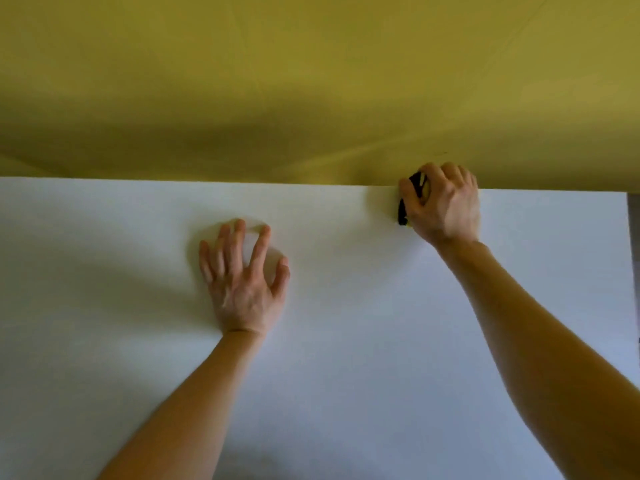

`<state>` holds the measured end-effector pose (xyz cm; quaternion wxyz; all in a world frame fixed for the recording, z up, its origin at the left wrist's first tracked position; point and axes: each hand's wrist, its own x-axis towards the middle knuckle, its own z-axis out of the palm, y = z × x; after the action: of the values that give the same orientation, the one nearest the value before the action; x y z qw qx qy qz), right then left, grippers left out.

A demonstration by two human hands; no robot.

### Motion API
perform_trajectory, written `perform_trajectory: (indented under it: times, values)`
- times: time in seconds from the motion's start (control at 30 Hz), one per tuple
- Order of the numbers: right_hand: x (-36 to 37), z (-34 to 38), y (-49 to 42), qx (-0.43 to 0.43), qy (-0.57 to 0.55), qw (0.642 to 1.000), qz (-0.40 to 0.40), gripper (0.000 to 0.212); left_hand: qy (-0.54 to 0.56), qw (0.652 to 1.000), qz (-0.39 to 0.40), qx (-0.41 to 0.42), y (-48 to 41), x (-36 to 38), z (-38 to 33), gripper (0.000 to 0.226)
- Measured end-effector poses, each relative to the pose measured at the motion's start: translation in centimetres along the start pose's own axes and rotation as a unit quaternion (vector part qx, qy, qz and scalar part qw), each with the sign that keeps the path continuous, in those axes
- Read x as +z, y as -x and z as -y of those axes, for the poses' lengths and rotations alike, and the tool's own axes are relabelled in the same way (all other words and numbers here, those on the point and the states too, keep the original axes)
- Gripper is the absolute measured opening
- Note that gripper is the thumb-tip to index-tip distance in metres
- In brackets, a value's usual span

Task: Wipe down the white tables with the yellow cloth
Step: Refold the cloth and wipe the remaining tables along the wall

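A white table (pixel 329 375) fills the lower part of the view. My left hand (pixel 242 282) rests flat on it near the middle, fingers spread and straight. At the table's far edge, right of centre, my right hand (pixel 445 202) curls its fingers round a small bunched cloth (pixel 402 213). The cloth looks dark with yellow patches, and the hand hides most of it. It lies against the tabletop where the table meets the yellow surface behind.
A large yellow surface (pixel 311 81) with faint creases stands behind the table and covers the whole upper view. The table's right edge (pixel 627 271) shows at the far right, with a narrow grey strip beyond it.
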<state>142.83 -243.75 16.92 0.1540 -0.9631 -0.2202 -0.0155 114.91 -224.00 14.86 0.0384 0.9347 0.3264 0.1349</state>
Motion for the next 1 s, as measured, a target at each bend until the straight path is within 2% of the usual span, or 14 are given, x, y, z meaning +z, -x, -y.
perform_trajectory:
  times: [0.07, 0.13, 0.2, 0.27, 0.37, 0.5, 0.57, 0.67, 0.7, 0.8, 0.87, 0.93, 1.0]
  values:
    - [2.1, 4.2, 0.4, 0.056, 0.015, 0.998, -0.010, 0.050, 0.000, 1.000, -0.001, 0.006, 0.0, 0.0, 0.0, 0.053]
    - [4.3, 11.3, 0.5, -0.003, -0.007, 1.000, 0.005, 0.051, -0.001, 1.000, -0.006, 0.011, -0.2, 0.0, 0.0, 0.052]
    - [6.0, 18.4, 1.2, -0.082, -0.032, 0.995, 0.056, 0.043, -0.008, 1.000, -0.008, 0.007, -0.1, 0.0, 0.1, 0.050]
    - [6.2, 21.7, 1.9, -0.134, -0.060, 0.985, 0.093, 0.035, -0.011, 1.000, -0.006, 0.008, 0.1, 0.0, 0.1, 0.049]
    - [5.5, 16.6, 1.2, -0.173, -0.088, 0.979, 0.063, 0.029, -0.009, 1.000, -0.010, 0.012, -0.1, 0.0, -0.2, 0.050]
    - [1.0, 0.6, 0.3, -0.088, -0.022, 0.996, 0.010, 0.028, 0.010, 1.000, -0.012, 0.012, -0.1, -0.3, -0.4, 0.051]
    - [-1.4, -4.4, 0.5, -0.031, 0.010, 0.999, -0.003, 0.030, 0.032, 0.999, -0.012, 0.039, -0.1, -0.3, -0.3, 0.050]
    - [0.4, -2.0, 0.4, 0.056, 0.051, 0.995, -0.065, 0.024, 0.073, 0.990, -0.005, 0.123, -0.1, -0.5, -0.3, 0.047]
    - [1.3, 0.6, 0.1, 0.041, 0.037, 0.997, -0.061, 0.023, 0.078, 0.987, -0.005, 0.137, -0.3, -0.5, -0.3, 0.047]
    - [3.3, 9.3, 0.6, -0.084, -0.015, 0.996, 0.013, 0.024, 0.061, 0.988, 0.005, 0.143, -0.6, -0.5, -0.6, 0.046]
    - [3.7, 12.3, 1.2, -0.110, -0.049, 0.992, 0.030, 0.023, 0.035, 0.990, 0.022, 0.137, -0.3, -0.5, -1.4, 0.046]
    - [3.6, 11.4, 1.1, -0.140, -0.075, 0.987, 0.038, 0.025, 0.002, 0.994, 0.035, 0.100, 0.2, -0.4, -3.1, 0.047]
    - [3.0, 7.1, 0.3, -0.175, -0.084, 0.980, 0.042, 0.025, -0.012, 0.998, 0.035, 0.048, 0.8, -0.2, -6.1, 0.049]
